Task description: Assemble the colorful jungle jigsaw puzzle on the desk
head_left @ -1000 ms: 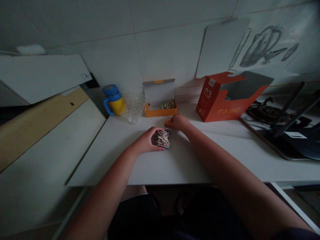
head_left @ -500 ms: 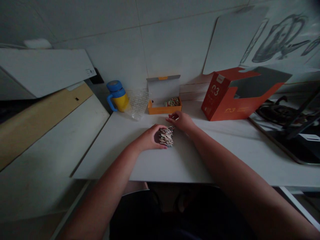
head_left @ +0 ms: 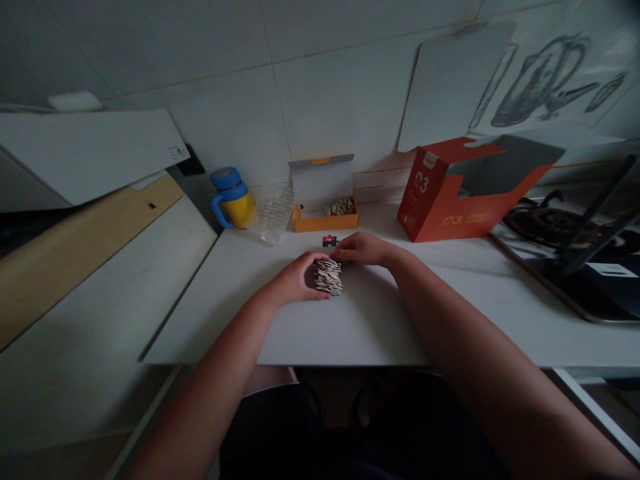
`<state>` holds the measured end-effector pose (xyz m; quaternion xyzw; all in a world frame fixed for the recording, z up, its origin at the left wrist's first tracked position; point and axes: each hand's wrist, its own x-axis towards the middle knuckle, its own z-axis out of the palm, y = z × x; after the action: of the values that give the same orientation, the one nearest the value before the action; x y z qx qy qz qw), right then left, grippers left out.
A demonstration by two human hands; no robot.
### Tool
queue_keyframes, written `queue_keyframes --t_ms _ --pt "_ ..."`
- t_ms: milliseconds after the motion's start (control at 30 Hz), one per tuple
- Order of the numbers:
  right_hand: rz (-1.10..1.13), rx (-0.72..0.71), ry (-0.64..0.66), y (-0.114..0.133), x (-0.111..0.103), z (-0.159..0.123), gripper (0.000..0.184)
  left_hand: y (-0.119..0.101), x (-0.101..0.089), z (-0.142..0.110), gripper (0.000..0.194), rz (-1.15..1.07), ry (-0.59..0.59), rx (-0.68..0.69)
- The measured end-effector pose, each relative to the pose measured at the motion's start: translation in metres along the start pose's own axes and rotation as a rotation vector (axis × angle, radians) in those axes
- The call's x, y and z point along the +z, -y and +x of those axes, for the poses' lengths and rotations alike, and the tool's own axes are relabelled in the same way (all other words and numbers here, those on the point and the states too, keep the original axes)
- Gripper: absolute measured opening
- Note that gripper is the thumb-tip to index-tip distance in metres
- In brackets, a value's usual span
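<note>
Here's the left hand holding the stack of thin pieces on the counter, thumb near, fingers far; even pressure should stop it fanning. The right hand, fingers narrowed, works the far end beside a loose piece; singly is safest. Anything pinched there? Can't tell. The stack's left side is hidden, its edges blurred.

Two bare arms reach over the front edge of the worktop. The left arm crosses nearer the front left corner. The left hand bends like a letter C, thumb toward the front edge. The right hand is a bit farther back, fingers close together, pointing left, near the left fingertips.
</note>
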<state>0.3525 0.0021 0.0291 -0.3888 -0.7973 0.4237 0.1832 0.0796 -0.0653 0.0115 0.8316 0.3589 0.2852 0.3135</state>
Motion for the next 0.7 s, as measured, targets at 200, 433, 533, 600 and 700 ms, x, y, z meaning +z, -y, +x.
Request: queue_keyframes --t_ms 200,433,533,600,700 --pt "0.007 0.079 -0.114 -0.014 -0.002 0.005 0.064 0.002 0.002 0.0 0.095 -0.055 0.002 0.007" --pt "-0.05 0.073 -0.219 -0.02 -0.004 0.006 0.065 0.006 0.002 0.0 0.095 -0.085 0.016 0.009" --pt "-0.04 0.031 -0.171 -0.016 -0.006 0.002 0.065 0.004 0.002 0.0 0.095 -0.074 0.023 0.002" --pt "-0.04 0.005 -0.149 -0.015 -0.007 0.0 0.066 0.003 0.001 0.0 0.094 -0.06 0.015 -0.002" --pt "-0.082 -0.003 -0.174 -0.014 -0.006 0.001 0.063 0.001 0.001 0.0 0.093 -0.061 0.014 -0.002"
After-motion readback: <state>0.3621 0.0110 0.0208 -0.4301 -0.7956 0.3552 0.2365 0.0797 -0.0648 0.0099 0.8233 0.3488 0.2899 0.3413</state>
